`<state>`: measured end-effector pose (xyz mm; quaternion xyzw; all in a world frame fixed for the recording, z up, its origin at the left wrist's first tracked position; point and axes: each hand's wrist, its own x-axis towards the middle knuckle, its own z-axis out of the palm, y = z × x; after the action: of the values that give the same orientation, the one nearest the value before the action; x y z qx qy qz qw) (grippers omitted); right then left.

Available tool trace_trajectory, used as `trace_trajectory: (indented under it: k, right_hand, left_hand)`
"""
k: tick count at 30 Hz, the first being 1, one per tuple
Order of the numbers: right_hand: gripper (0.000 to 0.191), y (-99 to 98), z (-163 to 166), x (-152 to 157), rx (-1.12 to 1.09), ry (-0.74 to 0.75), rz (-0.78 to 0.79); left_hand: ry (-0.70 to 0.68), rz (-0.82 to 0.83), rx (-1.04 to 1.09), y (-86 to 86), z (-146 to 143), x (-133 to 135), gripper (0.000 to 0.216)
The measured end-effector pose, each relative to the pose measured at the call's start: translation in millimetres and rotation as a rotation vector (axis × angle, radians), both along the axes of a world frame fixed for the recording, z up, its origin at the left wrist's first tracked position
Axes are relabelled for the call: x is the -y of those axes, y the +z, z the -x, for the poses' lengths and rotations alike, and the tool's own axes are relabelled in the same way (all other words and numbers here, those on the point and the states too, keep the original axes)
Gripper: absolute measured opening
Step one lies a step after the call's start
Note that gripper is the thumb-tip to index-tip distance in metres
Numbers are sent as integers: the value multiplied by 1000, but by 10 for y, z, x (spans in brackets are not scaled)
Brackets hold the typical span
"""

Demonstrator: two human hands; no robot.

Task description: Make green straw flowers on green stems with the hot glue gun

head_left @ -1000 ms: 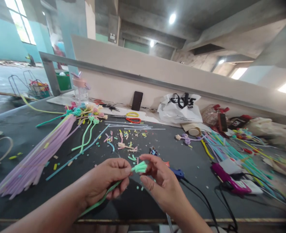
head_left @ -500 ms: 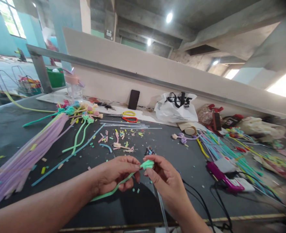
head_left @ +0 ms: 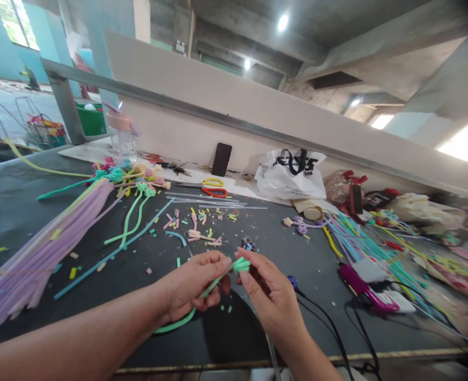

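At the left of the frame I see the bundle of lilac foam strips (head_left: pixel 39 248) fanned over the dark tabletop (head_left: pixel 146 275). Since a moment ago both hands have drifted slightly lower. At centre, my left hand (head_left: pixel 192 286) pinches the soft green strip (head_left: pixel 202 296); my right hand (head_left: pixel 268 293) grips its frayed tip, I think. Black cables (head_left: pixel 337 328) trail at lower right.

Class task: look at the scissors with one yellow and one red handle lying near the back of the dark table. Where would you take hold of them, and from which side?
Grip the scissors by the two handle loops at their right end, coming from above. The loops lie flat and clear of other things, while the blades point left, away from that grip.
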<state>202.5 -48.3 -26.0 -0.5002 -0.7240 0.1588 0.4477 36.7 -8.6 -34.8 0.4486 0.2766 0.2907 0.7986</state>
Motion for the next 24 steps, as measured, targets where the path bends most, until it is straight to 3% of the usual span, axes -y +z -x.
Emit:
trace_trajectory:
  k: [7, 18, 24]
  right_hand:
    - [31, -9, 11, -27, 143, -56, -94]
    - [26, -39, 15, -21, 135, -96, -73]
    - [24, -21, 46, -12, 132, -108, -95]
  left_hand:
    - [32, -81, -128, 69, -8, 60, 33]
    - [-27, -65, -90, 26, 15, 49, 19]
    - [-41, -84, -115, 21, 17, 45, 30]
